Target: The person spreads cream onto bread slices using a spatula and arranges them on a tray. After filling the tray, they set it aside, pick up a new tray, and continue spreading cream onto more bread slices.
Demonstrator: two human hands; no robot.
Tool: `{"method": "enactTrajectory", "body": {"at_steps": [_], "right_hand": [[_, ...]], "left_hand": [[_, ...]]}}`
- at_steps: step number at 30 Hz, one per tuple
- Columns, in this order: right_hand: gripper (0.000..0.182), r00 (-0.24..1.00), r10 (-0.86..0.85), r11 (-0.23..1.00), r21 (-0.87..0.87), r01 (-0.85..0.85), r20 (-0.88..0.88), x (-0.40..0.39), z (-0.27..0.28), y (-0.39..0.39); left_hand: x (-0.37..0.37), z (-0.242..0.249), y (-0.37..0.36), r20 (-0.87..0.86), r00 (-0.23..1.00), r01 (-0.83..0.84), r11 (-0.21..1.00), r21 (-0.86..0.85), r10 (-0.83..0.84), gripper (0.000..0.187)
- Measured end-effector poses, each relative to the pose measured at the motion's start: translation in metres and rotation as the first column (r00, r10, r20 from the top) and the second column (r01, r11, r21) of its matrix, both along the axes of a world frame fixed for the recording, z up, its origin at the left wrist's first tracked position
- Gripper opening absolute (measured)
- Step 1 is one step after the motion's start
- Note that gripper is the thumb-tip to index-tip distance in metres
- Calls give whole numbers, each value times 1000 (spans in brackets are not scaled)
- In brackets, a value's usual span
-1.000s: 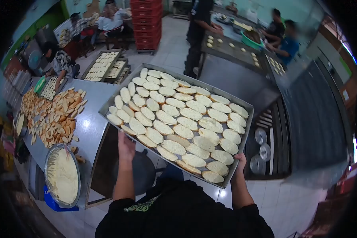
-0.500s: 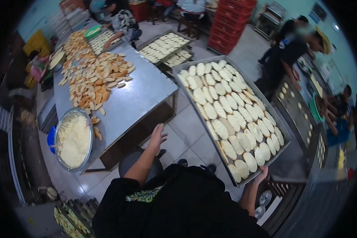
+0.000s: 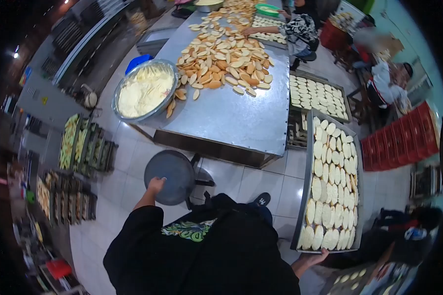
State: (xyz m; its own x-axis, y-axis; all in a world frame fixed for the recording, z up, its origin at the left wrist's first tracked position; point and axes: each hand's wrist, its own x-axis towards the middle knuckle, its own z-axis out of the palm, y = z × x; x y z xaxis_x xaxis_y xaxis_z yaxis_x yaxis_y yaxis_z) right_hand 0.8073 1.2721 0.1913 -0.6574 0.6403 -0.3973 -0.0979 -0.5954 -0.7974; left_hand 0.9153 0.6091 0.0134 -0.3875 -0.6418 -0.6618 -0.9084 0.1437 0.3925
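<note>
My right hand grips the near end of a large metal baking tray, with the fingers under its rim. The tray is full of rows of oval bread slices coated with pale cream, and its far end is close beside the table corner. My left hand is at the near edge of a round dark stool, fingers curled over the seat. Beyond the stool, a metal bowl of pale cream sits on the table's left corner, next to a heap of plain bread slices.
The metal table stretches ahead. At its right, more filled trays are stacked low. Red crates stand farther right. Loaded racks line the left. A co-worker reaches over a tray at the table; others work at right.
My view has swung right, toward the table. My left hand has gone from open in the air down to the stool. The tray, still in my right hand, now points straighter ahead.
</note>
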Motion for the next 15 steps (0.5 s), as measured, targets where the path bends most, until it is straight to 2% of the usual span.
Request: {"method": "enactTrajectory", "body": {"at_steps": [1,2,3,5,7,9,11,12,14,15], "right_hand": [[64,999,32,999,-2,-32,11,-29,2,11],[63,998,64,998,-5,-64,22,-53,4,18],[62,997,68,998,-9,-68,34,-61,2,18],[61,958,234,969,-36,-243,-166,-106,-19,38],[59,966,230,967,-81,-240,-118,-158,-20,58],[58,964,253,957,-123,-263,-85,-196,-18,51],[56,940,296,937,-141,-320,-168,-222,-30,37],[55,926,315,926,-147,-349,-210,-235,-32,32],[54,944,286,940,-145,-310,-164,-262,-26,25],[53,952,271,946,-143,-290,-140,-270,-24,22]], "left_hand": [[2,-2,14,-54,996,-71,997,-9,70,60],[12,-5,32,-91,996,2,998,-70,-8,57],[19,-2,42,-97,995,0,1000,25,3,57],[21,19,75,-103,994,-5,977,214,28,57],[0,31,123,21,993,-121,946,300,120,57],[14,37,146,68,989,-144,944,297,129,55],[27,34,141,191,973,-191,925,329,133,55],[24,30,142,192,978,-149,923,356,84,54],[17,15,140,192,981,-68,910,409,-13,53],[12,13,142,170,986,-67,919,389,0,53]]}}
